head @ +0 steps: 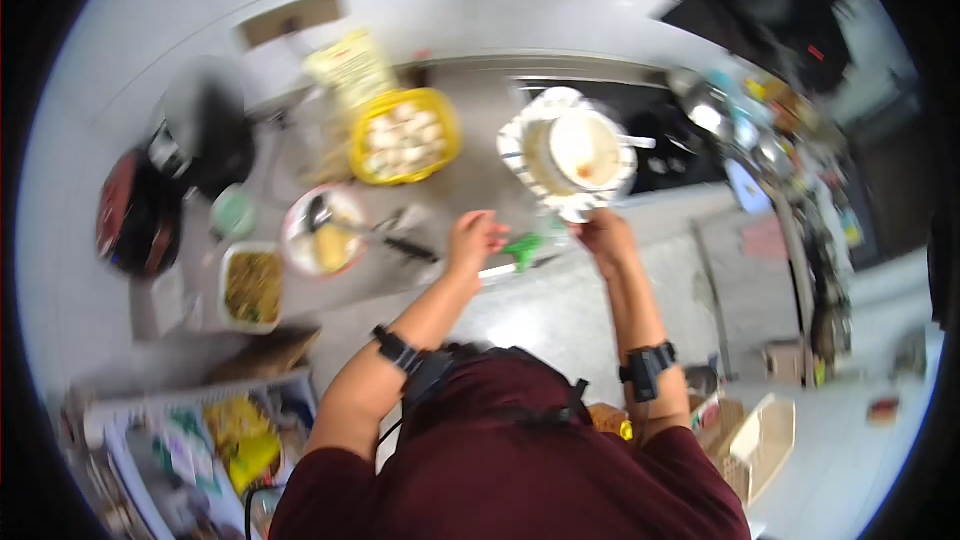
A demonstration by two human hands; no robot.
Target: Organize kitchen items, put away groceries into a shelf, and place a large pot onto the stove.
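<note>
My right hand (609,238) grips the near end of a white dish (512,150) patterned with dark dashes along its rim. Inside the dish sits a white bowl (574,139) with an orange-brown spot in it, and a short white handle (637,142) sticks out on its right. My left hand (475,244) is over the counter's front edge, fingers apart and holding nothing. Between my hands lies a clear bottle with a green spray head (523,249). Left of my left hand, a plate (296,247) carries a yellow piece of food (332,247) and a black-handled metal utensil (405,246).
A yellow basket (454,131) of eggs stands at the back. Farther left are a dish of cooked food (253,286), a green cup (233,211) and a dark red-and-black appliance (139,214). Behind the held dish is a black cooktop (667,157), with utensils crowded at right.
</note>
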